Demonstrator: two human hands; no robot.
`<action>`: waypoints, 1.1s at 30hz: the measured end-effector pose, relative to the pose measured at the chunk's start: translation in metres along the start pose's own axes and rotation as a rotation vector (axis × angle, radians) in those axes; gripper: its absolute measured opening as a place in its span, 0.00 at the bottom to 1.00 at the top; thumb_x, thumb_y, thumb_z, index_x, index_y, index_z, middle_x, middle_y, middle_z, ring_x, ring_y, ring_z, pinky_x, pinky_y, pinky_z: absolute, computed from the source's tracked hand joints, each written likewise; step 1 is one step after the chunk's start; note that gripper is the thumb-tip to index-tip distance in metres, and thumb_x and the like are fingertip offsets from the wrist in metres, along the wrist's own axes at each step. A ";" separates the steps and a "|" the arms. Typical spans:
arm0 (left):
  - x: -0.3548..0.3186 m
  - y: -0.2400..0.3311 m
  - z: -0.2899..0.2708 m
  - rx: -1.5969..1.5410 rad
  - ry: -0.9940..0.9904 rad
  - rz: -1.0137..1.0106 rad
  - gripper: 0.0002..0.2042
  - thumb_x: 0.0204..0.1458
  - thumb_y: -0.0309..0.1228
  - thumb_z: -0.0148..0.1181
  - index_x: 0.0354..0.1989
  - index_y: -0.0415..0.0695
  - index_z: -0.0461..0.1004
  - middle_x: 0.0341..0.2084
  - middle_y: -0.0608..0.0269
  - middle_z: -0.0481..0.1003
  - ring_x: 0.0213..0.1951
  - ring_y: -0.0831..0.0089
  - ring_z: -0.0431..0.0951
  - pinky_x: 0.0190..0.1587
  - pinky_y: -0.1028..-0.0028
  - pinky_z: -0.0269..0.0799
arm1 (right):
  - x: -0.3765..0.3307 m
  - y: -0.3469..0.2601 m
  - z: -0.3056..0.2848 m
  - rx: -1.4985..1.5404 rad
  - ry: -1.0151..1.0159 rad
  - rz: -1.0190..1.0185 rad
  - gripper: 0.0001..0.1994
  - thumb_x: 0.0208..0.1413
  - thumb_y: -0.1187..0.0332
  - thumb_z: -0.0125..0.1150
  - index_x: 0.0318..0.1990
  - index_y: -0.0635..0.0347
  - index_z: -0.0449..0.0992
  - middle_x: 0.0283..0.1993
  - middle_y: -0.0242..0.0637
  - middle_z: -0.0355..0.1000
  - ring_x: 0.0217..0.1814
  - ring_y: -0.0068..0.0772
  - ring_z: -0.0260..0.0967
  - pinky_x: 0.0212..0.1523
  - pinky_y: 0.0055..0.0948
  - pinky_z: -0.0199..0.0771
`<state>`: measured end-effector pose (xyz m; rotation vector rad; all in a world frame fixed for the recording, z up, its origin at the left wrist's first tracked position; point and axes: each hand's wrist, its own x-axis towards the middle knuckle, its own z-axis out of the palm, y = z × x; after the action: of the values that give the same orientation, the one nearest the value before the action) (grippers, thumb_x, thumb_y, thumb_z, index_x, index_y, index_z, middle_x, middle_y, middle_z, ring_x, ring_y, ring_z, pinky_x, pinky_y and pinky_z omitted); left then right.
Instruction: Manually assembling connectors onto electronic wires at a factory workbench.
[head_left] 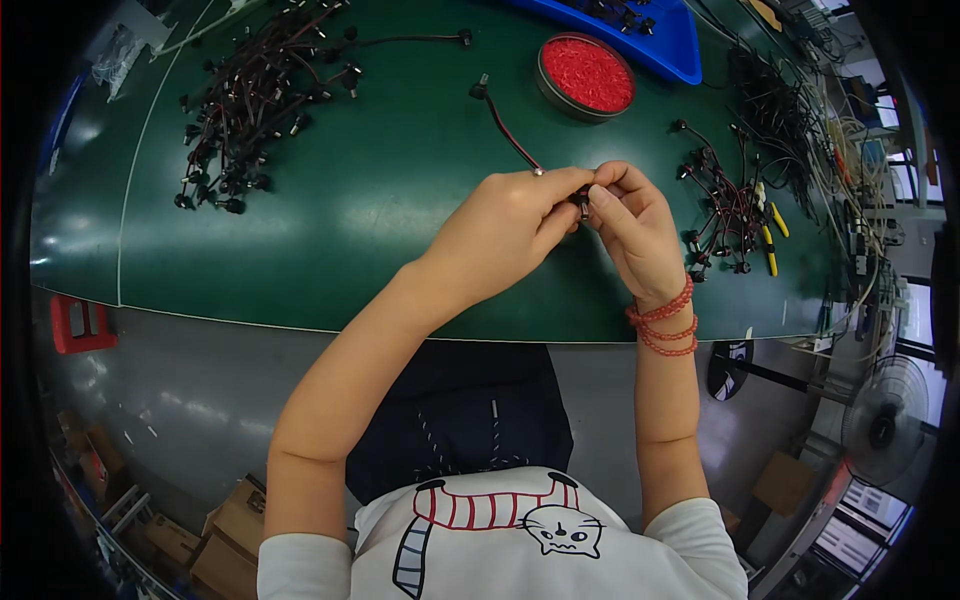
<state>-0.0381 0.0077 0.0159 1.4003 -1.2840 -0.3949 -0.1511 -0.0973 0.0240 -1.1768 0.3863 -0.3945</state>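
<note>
Over the middle of the green table, my left hand and my right hand meet around a short dark red-and-black cable. One end of it, with a black plug and metal tip, sticks out up and to the left beyond my left hand. The other end, a small black connector, is pinched between the fingers of both hands. My fingers cover most of that connector, so its details are hidden. Red beaded bracelets circle my right wrist.
A pile of similar cables lies at the far left. Behind my hands stands a round tin of small red pieces, beside a blue tray. To the right are more cables, yellow-handled pliers and a bundle of black wires.
</note>
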 end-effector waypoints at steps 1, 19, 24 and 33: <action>0.000 0.001 0.000 0.003 -0.004 0.003 0.10 0.42 0.23 0.51 0.36 0.40 0.68 0.19 0.54 0.71 0.22 0.66 0.73 0.25 0.74 0.68 | -0.002 -0.001 0.000 0.012 -0.007 -0.006 0.07 0.48 0.73 0.51 0.34 0.64 0.63 0.31 0.33 0.64 0.33 0.20 0.62 0.36 0.18 0.65; -0.020 0.043 0.008 0.433 -0.419 0.178 0.22 0.38 0.24 0.56 0.46 0.45 0.63 0.15 0.63 0.70 0.16 0.69 0.70 0.19 0.75 0.64 | -0.061 -0.023 -0.034 -0.019 0.267 -0.196 0.04 0.48 0.76 0.49 0.29 0.60 0.61 0.32 0.34 0.66 0.29 0.17 0.61 0.32 0.15 0.62; -0.055 0.039 -0.010 0.424 -0.455 0.089 0.17 0.39 0.24 0.55 0.42 0.43 0.66 0.17 0.61 0.71 0.18 0.69 0.70 0.21 0.75 0.64 | -0.069 -0.045 -0.102 -0.251 0.613 -0.381 0.05 0.48 0.75 0.51 0.32 0.63 0.63 0.32 0.34 0.68 0.28 0.17 0.61 0.31 0.15 0.62; -0.070 0.031 -0.089 0.634 -0.118 -0.112 0.07 0.41 0.24 0.53 0.32 0.42 0.71 0.20 0.61 0.71 0.22 0.67 0.71 0.24 0.73 0.66 | -0.075 -0.051 -0.194 -1.113 0.734 -0.265 0.06 0.46 0.72 0.54 0.30 0.66 0.69 0.30 0.31 0.66 0.27 0.19 0.63 0.26 0.16 0.63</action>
<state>-0.0044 0.1170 0.0407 2.0088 -1.5044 -0.1445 -0.3155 -0.2336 0.0133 -2.1619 1.1884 -0.9072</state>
